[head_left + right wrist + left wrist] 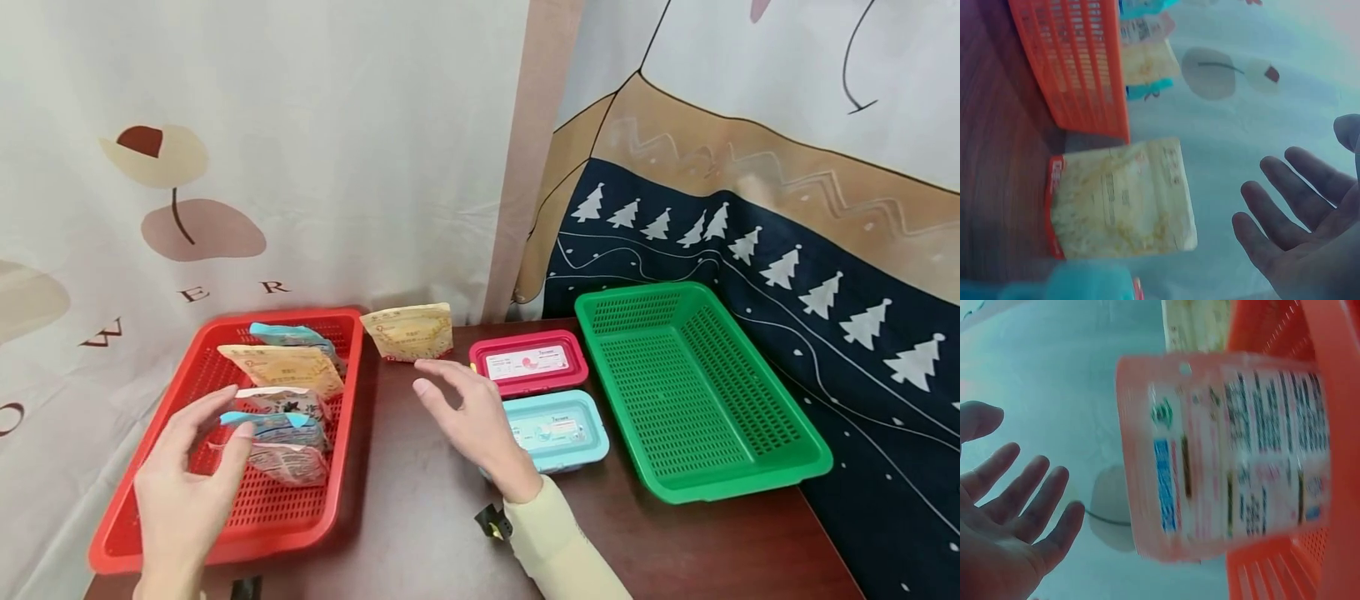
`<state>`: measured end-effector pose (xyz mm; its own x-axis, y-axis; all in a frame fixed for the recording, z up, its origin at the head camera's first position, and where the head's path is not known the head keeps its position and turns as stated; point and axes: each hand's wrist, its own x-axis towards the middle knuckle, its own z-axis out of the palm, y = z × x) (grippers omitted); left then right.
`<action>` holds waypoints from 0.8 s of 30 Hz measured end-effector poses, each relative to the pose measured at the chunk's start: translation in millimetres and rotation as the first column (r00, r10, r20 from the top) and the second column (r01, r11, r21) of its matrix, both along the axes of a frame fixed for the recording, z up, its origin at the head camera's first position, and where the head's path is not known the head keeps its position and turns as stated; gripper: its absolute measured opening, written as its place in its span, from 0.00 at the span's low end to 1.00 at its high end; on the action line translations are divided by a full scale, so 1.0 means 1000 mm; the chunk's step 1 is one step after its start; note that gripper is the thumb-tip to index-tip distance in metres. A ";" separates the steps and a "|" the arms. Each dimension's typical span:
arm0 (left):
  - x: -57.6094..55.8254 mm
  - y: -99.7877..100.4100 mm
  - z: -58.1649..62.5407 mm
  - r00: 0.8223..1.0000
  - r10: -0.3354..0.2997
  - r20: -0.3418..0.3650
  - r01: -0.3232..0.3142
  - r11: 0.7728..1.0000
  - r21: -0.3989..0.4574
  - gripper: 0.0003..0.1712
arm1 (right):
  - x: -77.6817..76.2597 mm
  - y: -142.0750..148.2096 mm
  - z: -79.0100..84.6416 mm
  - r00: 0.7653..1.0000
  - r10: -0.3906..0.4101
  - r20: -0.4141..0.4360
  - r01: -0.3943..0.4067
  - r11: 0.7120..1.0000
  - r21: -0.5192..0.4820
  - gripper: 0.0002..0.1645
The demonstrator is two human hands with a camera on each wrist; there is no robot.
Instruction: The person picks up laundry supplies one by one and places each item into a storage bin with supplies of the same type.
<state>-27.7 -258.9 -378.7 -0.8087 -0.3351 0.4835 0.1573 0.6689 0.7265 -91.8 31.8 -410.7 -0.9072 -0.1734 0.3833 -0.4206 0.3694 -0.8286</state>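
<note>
My left hand (180, 479) hovers over the red basket (341, 433), fingers loosely bent and holding nothing. Several snack-like pouches stand in a row inside: pink-white (288, 464), blue-topped (281, 429) and yellow (288, 367) ones among them. The left wrist view has a pink-edged printed pouch (1229, 456) upright, a gap away from the fingers. My right hand (468, 417), likewise holding nothing, is held above the table with fingers spread, overlapping the light blue lidded box (562, 429). A yellow pouch (412, 333) stands on the table beyond its fingertips, right of the basket.
Behind the light blue box lies a red lidded box (510, 385). On the right, a green basket (630, 433) with nothing in it sits on the dark wooden table (420, 517). Printed curtains (375, 167) hang at the back. A small black object (491, 522) shows near my right sleeve.
</note>
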 end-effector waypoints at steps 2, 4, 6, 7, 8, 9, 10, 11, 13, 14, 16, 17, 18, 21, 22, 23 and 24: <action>-0.001 0.007 0.001 0.999 -0.031 -0.015 0.031 0.999 -0.016 0.30 | 0.000 0.006 0.000 1.000 -0.014 0.021 0.014 1.000 -0.023 0.24; -0.003 0.014 0.001 0.997 -0.078 -0.028 0.077 0.997 -0.018 0.32 | 0.000 0.012 0.001 0.999 -0.026 0.035 0.028 0.999 -0.046 0.24; -0.005 0.024 0.001 0.989 -0.142 -0.047 0.143 0.990 0.000 0.33 | -0.001 0.018 0.001 0.998 -0.043 0.038 0.046 0.997 -0.064 0.24; -0.006 0.028 0.001 0.982 -0.178 -0.058 0.179 0.984 0.019 0.33 | -0.001 0.021 0.001 0.998 -0.056 0.043 0.059 0.996 -0.072 0.23; -0.007 0.033 0.001 0.975 -0.211 -0.068 0.213 0.977 0.031 0.33 | -0.001 0.024 0.001 0.996 -0.071 0.051 0.074 0.994 -0.074 0.23; -0.008 0.038 0.001 0.969 -0.236 -0.073 0.240 0.970 0.042 0.33 | 0.000 0.027 0.002 0.995 -0.082 0.056 0.086 0.993 -0.078 0.23; -0.009 0.043 0.001 0.961 -0.263 -0.081 0.268 0.962 0.052 0.33 | 0.000 0.030 0.002 0.994 -0.092 0.061 0.096 0.992 -0.079 0.24; -0.011 0.047 0.000 0.955 -0.283 -0.084 0.288 0.956 0.051 0.32 | 0.000 0.033 0.003 0.993 -0.102 0.063 0.107 0.991 -0.075 0.24; -0.014 0.055 -0.002 0.943 -0.323 -0.080 0.328 0.943 0.051 0.32 | 0.001 0.039 0.004 0.991 -0.119 0.064 0.123 0.990 -0.064 0.24; -0.016 0.058 -0.003 0.935 -0.347 -0.076 0.351 0.935 0.049 0.31 | 0.001 0.041 0.005 0.990 -0.127 0.060 0.130 0.990 -0.056 0.24; -0.020 0.065 -0.005 0.913 -0.403 -0.067 0.406 0.912 0.052 0.29 | 0.000 0.046 0.006 0.989 -0.137 0.053 0.140 0.989 -0.047 0.24; -0.022 0.068 -0.007 0.901 -0.429 -0.064 0.432 0.900 0.051 0.28 | -0.001 0.049 0.007 0.989 -0.144 0.047 0.146 0.988 -0.043 0.24; -0.025 0.070 -0.008 0.888 -0.456 -0.062 0.459 0.887 0.056 0.28 | -0.001 0.051 0.008 0.988 -0.150 0.043 0.151 0.988 -0.041 0.23; -0.031 0.079 -0.010 0.859 -0.508 -0.063 0.512 0.857 0.056 0.27 | -0.004 0.057 0.014 0.986 -0.163 0.023 0.163 0.986 -0.032 0.24; -0.033 0.083 -0.009 0.854 -0.515 -0.067 0.518 0.854 0.049 0.27 | -0.004 0.060 0.016 0.986 -0.168 0.011 0.168 0.986 -0.023 0.25; -0.036 0.086 -0.008 0.852 -0.518 -0.068 0.522 0.852 0.043 0.27 | -0.005 0.063 0.018 0.985 -0.172 -0.005 0.172 0.985 -0.011 0.25; -0.038 0.089 -0.007 0.851 -0.521 -0.067 0.524 0.851 0.041 0.27 | -0.005 0.066 0.021 0.984 -0.179 -0.006 0.179 0.984 0.007 0.26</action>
